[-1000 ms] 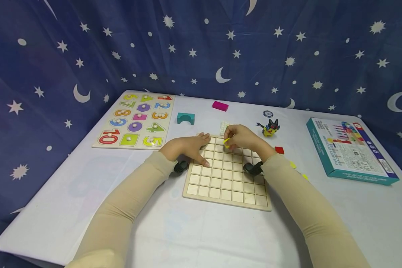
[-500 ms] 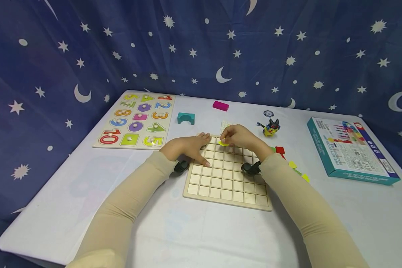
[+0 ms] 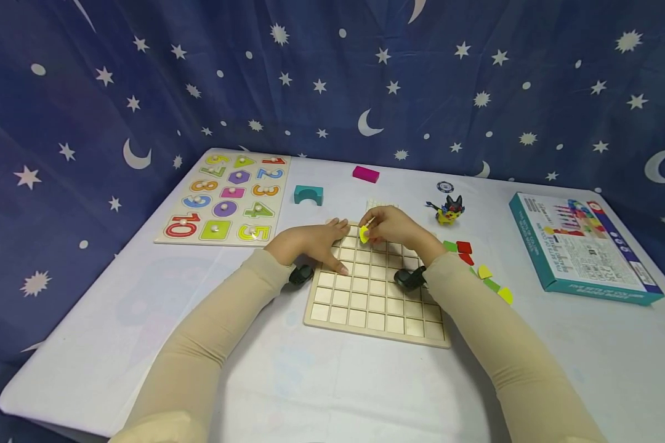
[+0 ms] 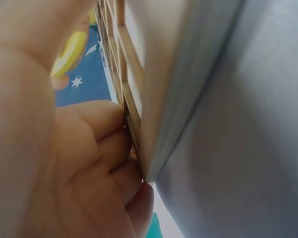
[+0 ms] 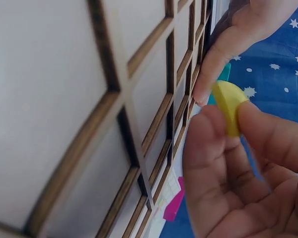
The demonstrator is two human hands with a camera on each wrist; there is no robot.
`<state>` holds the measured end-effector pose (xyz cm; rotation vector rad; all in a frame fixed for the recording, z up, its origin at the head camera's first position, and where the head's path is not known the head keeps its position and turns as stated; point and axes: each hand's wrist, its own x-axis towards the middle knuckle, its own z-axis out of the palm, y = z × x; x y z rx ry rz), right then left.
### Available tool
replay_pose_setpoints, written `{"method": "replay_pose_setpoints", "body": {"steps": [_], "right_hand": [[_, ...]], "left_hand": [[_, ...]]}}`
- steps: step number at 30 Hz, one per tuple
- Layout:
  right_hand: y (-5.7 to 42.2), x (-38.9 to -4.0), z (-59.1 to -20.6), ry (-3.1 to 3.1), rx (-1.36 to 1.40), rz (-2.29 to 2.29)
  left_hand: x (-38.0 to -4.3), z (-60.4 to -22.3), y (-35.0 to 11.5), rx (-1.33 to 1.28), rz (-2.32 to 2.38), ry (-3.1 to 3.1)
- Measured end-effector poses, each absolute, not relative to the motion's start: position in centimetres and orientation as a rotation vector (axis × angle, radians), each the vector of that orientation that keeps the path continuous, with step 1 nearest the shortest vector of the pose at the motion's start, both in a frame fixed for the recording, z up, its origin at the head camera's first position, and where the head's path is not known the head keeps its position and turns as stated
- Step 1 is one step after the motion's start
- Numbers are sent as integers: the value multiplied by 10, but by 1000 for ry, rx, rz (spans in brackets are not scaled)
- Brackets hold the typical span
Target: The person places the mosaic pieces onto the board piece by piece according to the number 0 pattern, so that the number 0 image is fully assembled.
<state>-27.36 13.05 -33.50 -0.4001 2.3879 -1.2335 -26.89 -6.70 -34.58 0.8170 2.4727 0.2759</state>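
A light wooden grid board [image 3: 360, 301] with square cells lies on the table in the head view. My left hand [image 3: 316, 241] rests on its left side, thumb spread over the cells and fingers toward the far corner; in the left wrist view, fingers [image 4: 111, 153] touch the board's edge. Above the far rows, my right hand [image 3: 392, 226] pinches a small yellow piece with a curved edge [image 3: 363, 235] between thumb and fingertips. The right wrist view shows this yellow piece [image 5: 231, 105] held off the board. The visible cells hold no coloured pieces.
Loose red [image 3: 464, 247], green [image 3: 491, 285] and yellow pieces [image 3: 505, 296] lie right of the board. Farther right is a teal-sided box [image 3: 587, 246]. A toy figure [image 3: 449, 210], teal arch block [image 3: 308, 195], magenta block [image 3: 366, 174] and number puzzle [image 3: 233, 224] stand around.
My right hand has shifted slightly left over the far rows, and the yellow piece has turned in its fingertips. More loose pieces show beside the right sleeve. My left hand stays in place.
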Motion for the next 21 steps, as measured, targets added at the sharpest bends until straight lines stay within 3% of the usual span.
{"method": "replay_pose_setpoints", "body": {"steps": [21], "right_hand": [[128, -276, -339, 2508, -310, -1021]], "left_hand": [[-269, -346, -67, 813, 276, 2468]]}}
